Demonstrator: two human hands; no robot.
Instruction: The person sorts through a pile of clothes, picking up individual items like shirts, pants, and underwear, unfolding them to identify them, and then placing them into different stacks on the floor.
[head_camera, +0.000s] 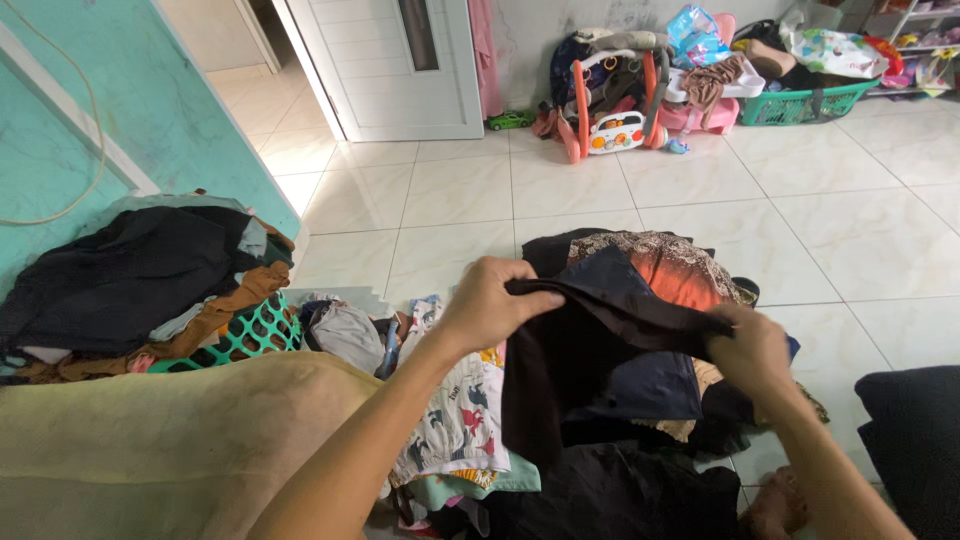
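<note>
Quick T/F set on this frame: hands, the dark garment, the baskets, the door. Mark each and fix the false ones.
1. Both hands hold the dark garment. True: the left hand and the right hand each grip its upper edge.
2. The garment is white. False: it is black or very dark.
3. A green basket full of clothes sits at the left. True.
4. The floor is carpeted. False: it is pale glossy tile.
5. The white door lies flat on the floor. False: it stands upright at the back.
</note>
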